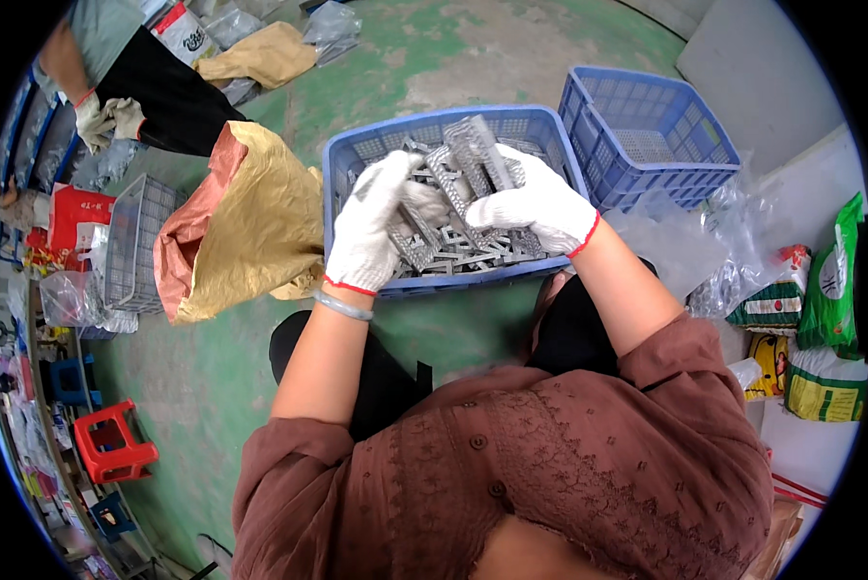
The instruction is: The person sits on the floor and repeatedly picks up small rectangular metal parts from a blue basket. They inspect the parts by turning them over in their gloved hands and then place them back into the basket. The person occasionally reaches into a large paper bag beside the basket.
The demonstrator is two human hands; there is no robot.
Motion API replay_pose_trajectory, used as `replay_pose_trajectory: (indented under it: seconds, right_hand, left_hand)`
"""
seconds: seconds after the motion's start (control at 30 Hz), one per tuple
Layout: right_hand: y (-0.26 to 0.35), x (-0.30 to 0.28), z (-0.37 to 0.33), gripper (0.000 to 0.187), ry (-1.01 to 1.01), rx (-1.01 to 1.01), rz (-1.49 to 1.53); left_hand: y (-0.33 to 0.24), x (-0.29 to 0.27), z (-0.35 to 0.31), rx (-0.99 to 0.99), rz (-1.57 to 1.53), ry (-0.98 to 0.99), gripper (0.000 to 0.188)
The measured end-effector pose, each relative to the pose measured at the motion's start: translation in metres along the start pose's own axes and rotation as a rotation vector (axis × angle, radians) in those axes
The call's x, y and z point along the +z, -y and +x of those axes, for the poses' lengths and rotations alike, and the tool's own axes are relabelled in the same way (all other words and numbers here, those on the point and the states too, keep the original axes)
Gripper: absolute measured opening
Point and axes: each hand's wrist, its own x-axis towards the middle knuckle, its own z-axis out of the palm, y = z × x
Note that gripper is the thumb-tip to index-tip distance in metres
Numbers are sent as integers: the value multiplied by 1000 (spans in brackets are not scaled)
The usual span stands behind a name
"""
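A blue plastic crate (453,280) in front of me holds many silver-grey metal pieces (463,259), long, narrow and slotted like brackets. My right hand (542,201), in a white knit glove with a red cuff, grips a bundle of grey metal bars (475,155) that stand tilted above the pile. On the crate's left side my left hand (368,217), gloved the same way, curls around another metal bar (413,240). Its fingertips point toward the bundle and are partly hidden by the metal. I cannot tell exactly how many bars each hand has.
Another blue crate (651,174) stands at the far right, beside clear plastic bags (680,237). To the left are an open yellow woven sack (260,227), a grey crate (136,242) and a red stool (113,442). A co-worker's gloved hands (110,121) show at the upper left.
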Motion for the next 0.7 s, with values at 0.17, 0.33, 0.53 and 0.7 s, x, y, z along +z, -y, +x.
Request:
replay_pose_trajectory:
  seconds: [0.17, 0.33, 0.53, 0.7]
  right_hand:
    - [-10, 0, 0, 59, 87, 92, 19]
    - [-10, -6, -2, 42, 88, 215, 201]
    - [-4, -2, -2, 34, 42, 172, 422]
    - [0, -16, 1, 35, 49, 85, 466]
  left_hand:
    - [9, 10, 0, -50, 273, -50, 28]
    - [12, 13, -1, -40, 169, -154, 17]
    - [9, -7, 2, -50, -130, 14, 21]
    - [11, -24, 5, 119, -317, 73, 22]
